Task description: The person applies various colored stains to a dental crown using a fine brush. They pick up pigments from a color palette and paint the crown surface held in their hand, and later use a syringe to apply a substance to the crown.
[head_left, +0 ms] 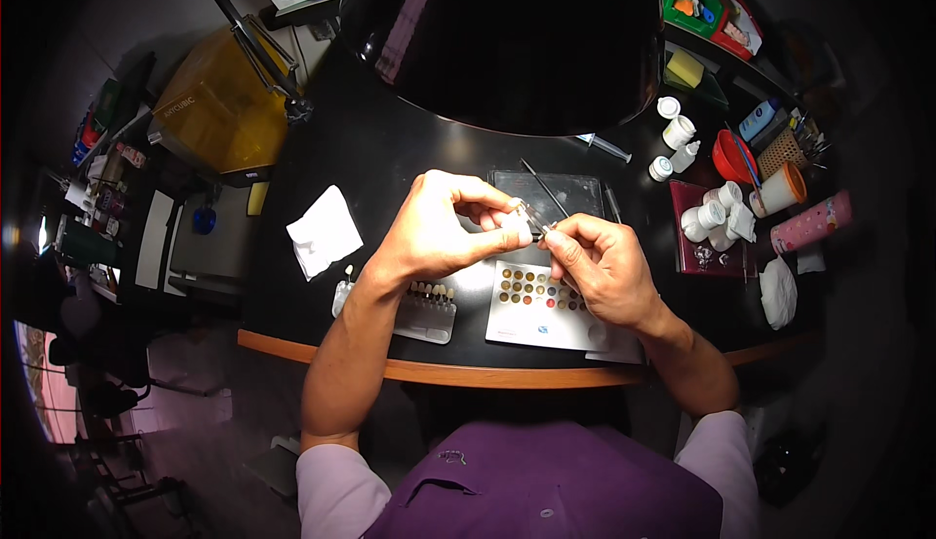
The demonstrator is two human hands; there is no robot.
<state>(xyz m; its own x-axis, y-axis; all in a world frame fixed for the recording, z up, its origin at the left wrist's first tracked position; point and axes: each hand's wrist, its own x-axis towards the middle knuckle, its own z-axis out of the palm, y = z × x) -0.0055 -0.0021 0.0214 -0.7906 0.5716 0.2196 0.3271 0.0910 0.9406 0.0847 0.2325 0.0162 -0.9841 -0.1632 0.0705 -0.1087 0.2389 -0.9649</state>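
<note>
My left hand (451,222) and my right hand (604,271) meet over the middle of the desk. Thumb and fingers of both are closed on a small slim shiny piece (533,219), partly clear, too small to name. A thin dark stick (542,184), like a brush handle, slants from behind it down to my right fingers; whether they hold it I cannot tell. Under my right hand lies a white palette (517,325) with rows of round coloured pans. Below my left wrist sits a tooth shade guide (426,323) with several tooth-shaped tabs, partly hidden by my forearm.
A dark flat tray (575,188) lies behind my hands, with a syringe (609,147) beyond. White jars (680,131), a red bowl (733,157) and a dark red board (694,203) stand right. A crumpled tissue (326,232) lies left. A big black lamp hood (507,42) hangs overhead.
</note>
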